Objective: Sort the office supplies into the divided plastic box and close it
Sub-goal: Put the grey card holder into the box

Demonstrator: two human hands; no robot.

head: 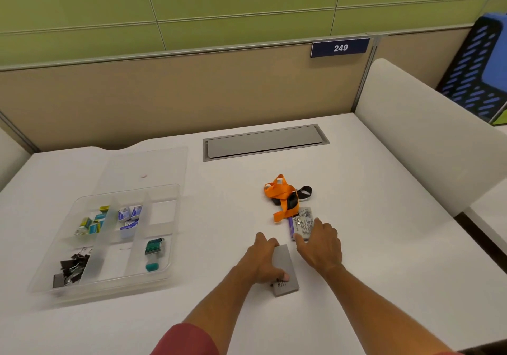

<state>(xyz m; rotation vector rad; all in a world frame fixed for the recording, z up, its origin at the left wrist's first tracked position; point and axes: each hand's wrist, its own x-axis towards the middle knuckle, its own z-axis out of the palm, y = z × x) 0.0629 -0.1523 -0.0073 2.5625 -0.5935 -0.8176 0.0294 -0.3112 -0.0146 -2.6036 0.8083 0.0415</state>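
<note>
Two hands (290, 256) — on grey boxes (285, 271).

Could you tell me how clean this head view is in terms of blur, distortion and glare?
Head view: even, soft lighting with faint shadows; wide-angle bending curves the partition rail; the clear divided box smears at its near-left corner; print on the grey box under the left hand is unreadable; no strong glare.

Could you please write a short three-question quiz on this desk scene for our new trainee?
1. True or false: the divided plastic box has its lid shut.
2. Which compartment holds the black binder clips? A) near left B) far right C) near middle
3. What flat thing does the left hand rest on?

Key: 1. False, it stands open. 2. A. 3. A grey card-like block; the right hand touches a similar one beside the orange lanyard.
</note>
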